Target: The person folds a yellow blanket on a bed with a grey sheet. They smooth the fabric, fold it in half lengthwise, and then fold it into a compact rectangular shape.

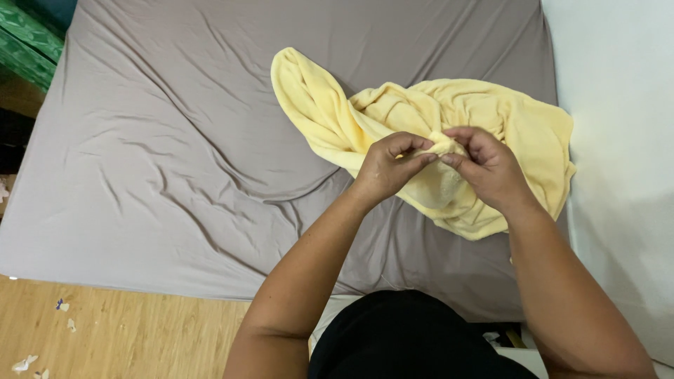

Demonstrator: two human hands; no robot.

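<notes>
2 hands pinching 1 soft pale-yellow fleece blanket [449,133] over the bed.
We see left hand [390,165] & right hand [488,165] both w/ fingers closed on 1 bunched fold; rest of blanket lies crumpled on wrinkled grey fitted bedsheet [175,154], near white wall [618,105].

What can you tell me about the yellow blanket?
The yellow blanket looks soft and fleecy, a pale butter colour all over. It lies crumpled in a loose heap on the grey bed sheet, close to the white wall, with one long fold stretching up and to the left. The left hand and right hand both pinch a small bunch of its fabric between their fingers, lifting that bit up.
</notes>
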